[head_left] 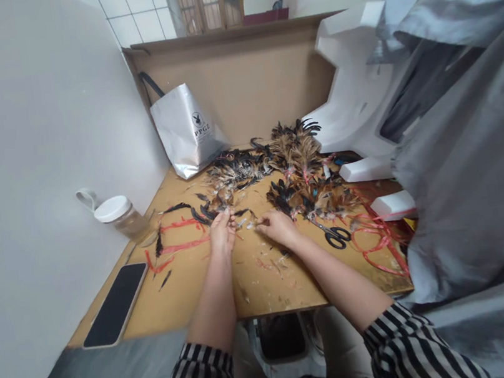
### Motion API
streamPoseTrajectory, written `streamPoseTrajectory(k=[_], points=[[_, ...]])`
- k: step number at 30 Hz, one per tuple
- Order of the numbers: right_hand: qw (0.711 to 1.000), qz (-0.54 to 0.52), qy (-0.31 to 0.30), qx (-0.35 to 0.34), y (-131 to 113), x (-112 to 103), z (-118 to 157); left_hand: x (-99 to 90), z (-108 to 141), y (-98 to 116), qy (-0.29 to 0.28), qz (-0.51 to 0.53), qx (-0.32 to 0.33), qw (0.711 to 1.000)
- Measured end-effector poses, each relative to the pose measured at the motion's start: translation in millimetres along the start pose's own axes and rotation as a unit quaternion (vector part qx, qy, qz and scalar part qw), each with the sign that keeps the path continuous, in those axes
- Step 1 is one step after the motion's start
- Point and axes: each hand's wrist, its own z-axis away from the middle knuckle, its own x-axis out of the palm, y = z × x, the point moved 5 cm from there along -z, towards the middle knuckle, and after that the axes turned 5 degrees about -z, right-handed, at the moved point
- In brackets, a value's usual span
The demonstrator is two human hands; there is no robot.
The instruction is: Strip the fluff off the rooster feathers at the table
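My left hand point(223, 233) is closed on a small bunch of brown feathers point(221, 200), which fans out beyond the fingertips over the table. My right hand point(279, 228) is a short way to the right, its thumb and fingers pinched together; a small feather seems to be between them, but it is too small to be sure. Loose dark feathers point(242, 213) lie between and around the hands. Just beyond the right hand lies a bundle of black and brown feathers point(312, 196). Black-handled scissors point(336, 237) rest to its right.
More feather bundles point(296, 151) lie at the back, near a silver bag point(184, 129). Red plastic strips point(185, 247) are on the left, more red ribbon point(378, 239) on the right. A lidded jar point(121, 218) and a phone point(115, 305) sit left. Grey cloth point(478, 180) hangs right.
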Motion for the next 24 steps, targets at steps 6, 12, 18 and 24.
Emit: streamPoseTrajectory(k=[6, 12, 18, 24], points=[[0.982, 0.180, -0.052, -0.029, -39, 13, -15, 0.7, 0, -1, -0.006, -0.008, 0.008, 1.000], [0.990, 0.139, -0.023, -0.010, -28, 25, -22, 1.3, 0, -3, -0.002, -0.009, 0.001, 1.000], [0.926, -0.347, 0.109, 0.100, 21, 10, -28, 4.1, 0, -13, -0.011, -0.009, -0.043, 0.999], [0.716, -0.678, 0.050, 0.159, 25, 16, -30, 14.7, 6, -24, -0.072, -0.007, -0.119, 0.990]])
